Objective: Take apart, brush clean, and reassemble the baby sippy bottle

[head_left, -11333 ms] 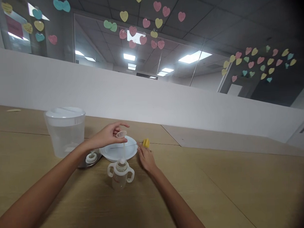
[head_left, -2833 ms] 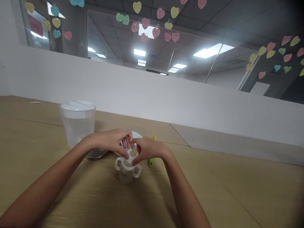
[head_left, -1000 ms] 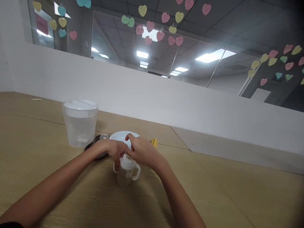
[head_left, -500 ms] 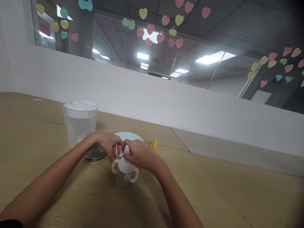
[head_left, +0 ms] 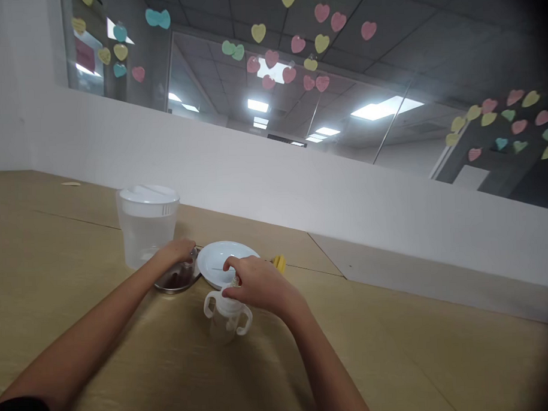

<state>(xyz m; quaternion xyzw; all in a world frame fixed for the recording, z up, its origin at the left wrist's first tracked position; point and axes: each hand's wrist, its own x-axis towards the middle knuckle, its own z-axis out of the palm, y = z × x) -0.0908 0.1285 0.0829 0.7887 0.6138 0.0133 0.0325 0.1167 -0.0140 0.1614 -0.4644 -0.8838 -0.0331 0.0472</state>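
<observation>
A clear baby bottle (head_left: 224, 324) with two white handles stands upright on the table. My right hand (head_left: 261, 284) is closed around its white collar, beside the nipple at the top. My left hand (head_left: 182, 250) reaches over the round metal tray (head_left: 175, 281), its fingers closed on a clear, dome-shaped bottle cap (head_left: 192, 258). Most of that cap is hidden behind the hand. Just behind the bottle lies a white plate (head_left: 208, 265) with a thin dark stick or wire across it, partly covered by my right hand.
Behind my left forearm stands a translucent lidded tub (head_left: 144, 234) of water. A yellow object (head_left: 280, 263) lies right of the plate. The white wall (head_left: 254, 164) borders the table's far edge, and a small flat piece (head_left: 70, 184) lies far left.
My left hand has left the bottle top and moved left to the cap on the tray. The right hand stays at the collar. Earlier, both hands worked at the bottle's top.
</observation>
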